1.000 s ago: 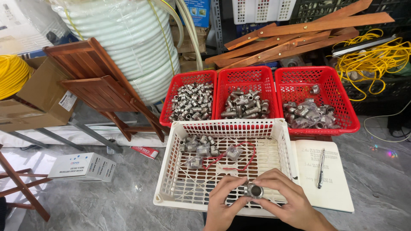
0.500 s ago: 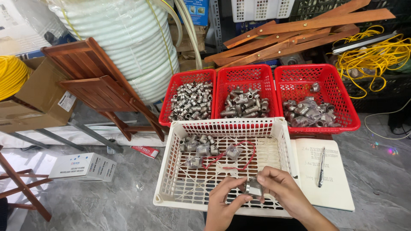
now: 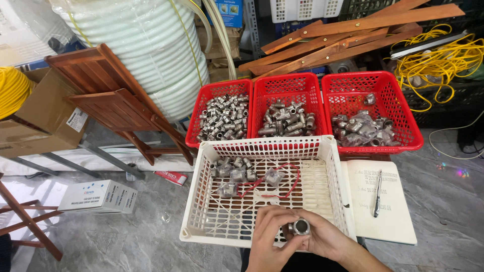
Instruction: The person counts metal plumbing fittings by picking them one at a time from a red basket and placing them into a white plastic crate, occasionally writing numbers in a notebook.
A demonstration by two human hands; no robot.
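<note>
Right now my left hand [image 3: 269,236] and right hand [image 3: 322,239] pinch a small metal fitting [image 3: 301,226] above the white basket [image 3: 333,166]'s near edge; a loosened grip could drop it through.

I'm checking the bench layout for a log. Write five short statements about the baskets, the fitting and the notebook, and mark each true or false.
1. Both hands, left hand and right hand, hold one small round silver metal fitting. True.
2. Three red plastic baskets behind the white plastic basket hold metal fittings. True.
3. The white basket is packed full. False: only a few bagged fittings and a red cord lie in it.
4. A pen lies on the open white notebook. True.
5. The notebook lies left of the white basket. False: it lies to its right.
</note>
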